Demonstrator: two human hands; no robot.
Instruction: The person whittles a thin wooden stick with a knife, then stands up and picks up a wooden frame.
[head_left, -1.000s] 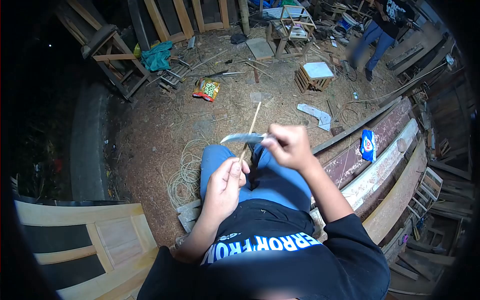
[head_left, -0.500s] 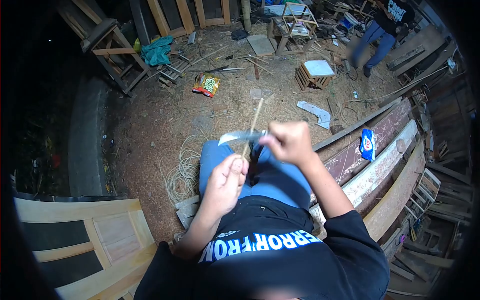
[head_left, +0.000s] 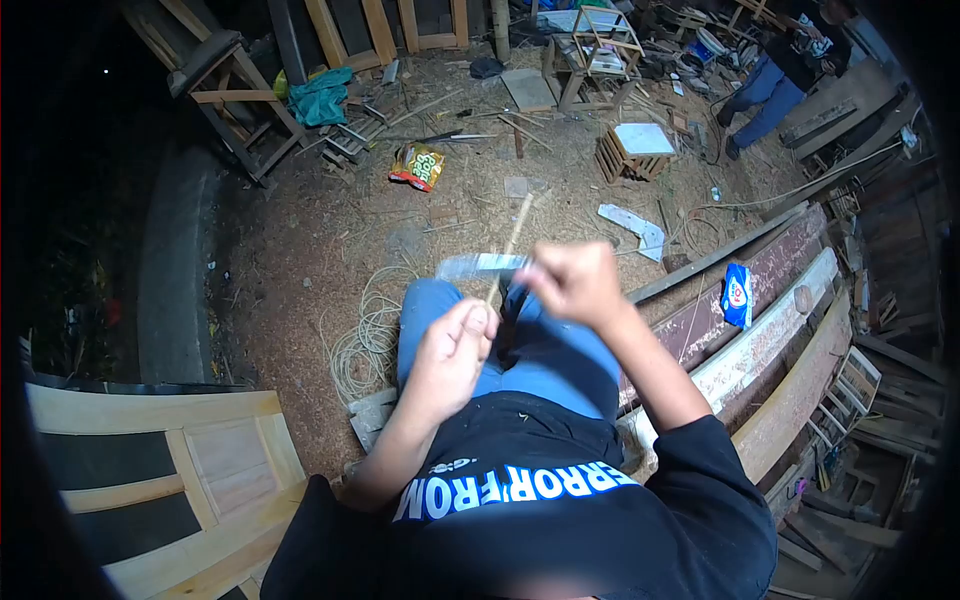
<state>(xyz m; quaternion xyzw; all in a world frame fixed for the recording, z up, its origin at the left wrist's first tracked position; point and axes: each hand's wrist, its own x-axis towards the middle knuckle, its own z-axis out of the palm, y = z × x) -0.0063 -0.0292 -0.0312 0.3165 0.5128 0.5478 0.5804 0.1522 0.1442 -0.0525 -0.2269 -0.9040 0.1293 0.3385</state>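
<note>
A thin wooden stick point(head_left: 519, 222) points up and away from my lap, its lower end pinched in my left hand point(head_left: 456, 352). My right hand point(head_left: 577, 282) is closed round the handle of a knife point(head_left: 478, 266). The curved blade reaches left across the stick, a short way above my left fingers, and is blurred by motion. The handle is mostly hidden inside my right fist. Both hands are over my legs in blue trousers point(head_left: 560, 365).
Coiled cord point(head_left: 362, 345) lies left of my legs. Long planks point(head_left: 745, 365) lie to my right, with a blue packet point(head_left: 737, 295) on them. A snack bag point(head_left: 416, 167), a wooden crate point(head_left: 636, 151) and scraps litter the ground. Another person point(head_left: 775, 80) stands far right.
The knife blade stays across the stick, with a slight shift and more blur. The view has tilted a little. The other person has leaned and shifted to the right.
</note>
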